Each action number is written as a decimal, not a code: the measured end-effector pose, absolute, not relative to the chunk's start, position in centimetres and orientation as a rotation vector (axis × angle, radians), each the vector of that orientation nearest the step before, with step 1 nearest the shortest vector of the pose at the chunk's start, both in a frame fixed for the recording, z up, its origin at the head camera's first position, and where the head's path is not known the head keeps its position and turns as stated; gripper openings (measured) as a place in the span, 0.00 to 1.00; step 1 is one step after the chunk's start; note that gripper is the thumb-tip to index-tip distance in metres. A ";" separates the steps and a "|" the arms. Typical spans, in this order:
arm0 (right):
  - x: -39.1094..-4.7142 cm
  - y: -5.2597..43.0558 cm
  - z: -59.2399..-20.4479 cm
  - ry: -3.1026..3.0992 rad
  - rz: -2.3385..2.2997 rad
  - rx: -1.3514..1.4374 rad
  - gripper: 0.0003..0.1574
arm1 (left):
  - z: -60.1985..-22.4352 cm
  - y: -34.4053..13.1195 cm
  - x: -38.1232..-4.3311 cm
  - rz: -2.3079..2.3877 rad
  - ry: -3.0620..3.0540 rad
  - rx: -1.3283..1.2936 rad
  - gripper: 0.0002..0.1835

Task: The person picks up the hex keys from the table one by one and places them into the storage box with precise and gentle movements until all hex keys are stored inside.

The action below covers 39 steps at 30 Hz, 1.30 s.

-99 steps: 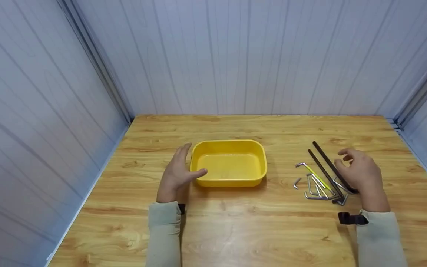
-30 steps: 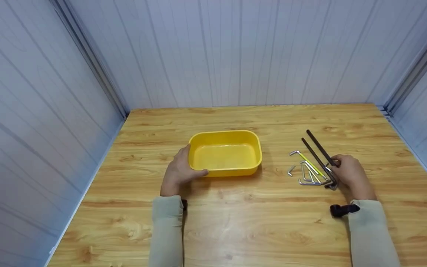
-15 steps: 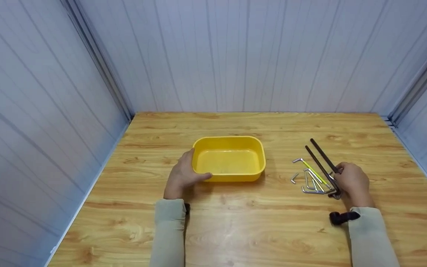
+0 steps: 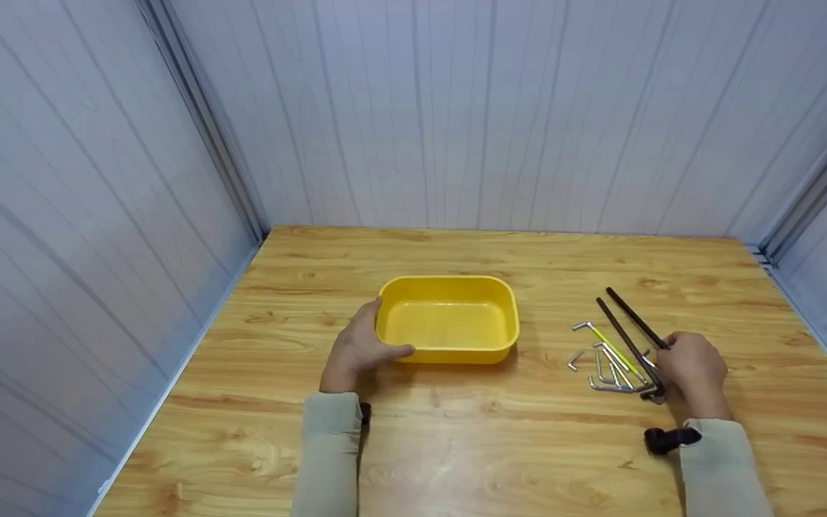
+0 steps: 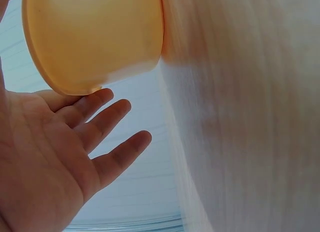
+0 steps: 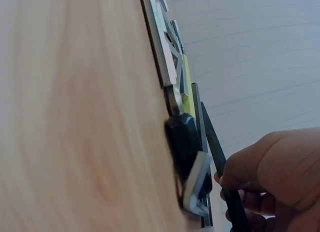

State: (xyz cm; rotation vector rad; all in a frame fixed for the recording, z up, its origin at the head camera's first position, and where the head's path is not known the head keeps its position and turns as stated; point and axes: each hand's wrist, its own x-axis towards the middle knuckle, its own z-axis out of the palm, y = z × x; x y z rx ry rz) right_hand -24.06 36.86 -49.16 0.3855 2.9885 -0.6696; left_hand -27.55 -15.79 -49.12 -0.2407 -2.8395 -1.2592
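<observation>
A yellow plastic box (image 4: pixel 449 355) stands on the table. My left hand (image 4: pixel 362 346) is at its left front corner, the thumb along the front rim and the fingers beside the left wall. In the left wrist view those fingers (image 5: pixel 114 159) are nearly straight, and the upper ones touch the box. On the right, my right hand (image 4: pixel 692 364) pinches a large black hex key (image 4: pixel 636 318) between thumb and fingers; its bent end is hidden by the hand. A thinner black hex key (image 4: pixel 624 337) lies alongside.
Several silver hex keys (image 4: pixel 611 389) and a yellow-green one (image 4: pixel 604 340) lie in a loose pile left of my right hand. A small silver key (image 4: pixel 574 360) lies apart. White panel walls (image 4: pixel 449 129) enclose the wooden table (image 4: pixel 449 445) behind and at the sides.
Since the earliest frame, my left hand has come against the box and my right hand has closed on the large black hex key. Over the last second both hands hold nearly still.
</observation>
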 end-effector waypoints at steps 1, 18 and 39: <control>-24.1 36.8 -49.1 2.998 -0.671 0.380 0.25 | -49.1 -15.8 -27.6 -1.268 -2.839 -0.246 0.62; -23.5 31.1 -44.8 3.394 -0.952 0.144 0.19 | -49.3 -16.7 -28.0 -1.378 -2.796 -0.195 0.63; -26.1 24.3 -42.8 3.433 -0.989 -0.341 0.16 | -48.7 -16.1 -29.5 -1.352 -2.825 -0.448 0.62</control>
